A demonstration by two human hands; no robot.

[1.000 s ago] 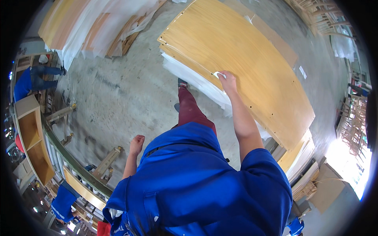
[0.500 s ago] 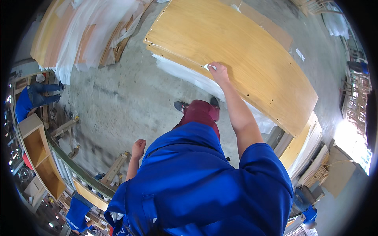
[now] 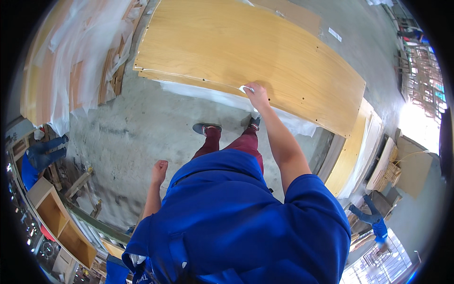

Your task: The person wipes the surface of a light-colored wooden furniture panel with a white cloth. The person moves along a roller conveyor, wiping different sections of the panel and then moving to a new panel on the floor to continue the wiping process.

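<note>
One wooden panel | yellow, grained | dark holes | white line

Your panel: honey-yellow, faint wood grain, dark holes, thin white line along near edge. White item in your right fingers. Your shirt solid blue, trousers maroon, shoes dark with pale soles. Floor mottled grey. Stack at left: tan and yellow under whitish translucent sheeting.

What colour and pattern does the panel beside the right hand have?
The panel is light yellow-brown with faint wood grain, best seen in the head view.
</note>
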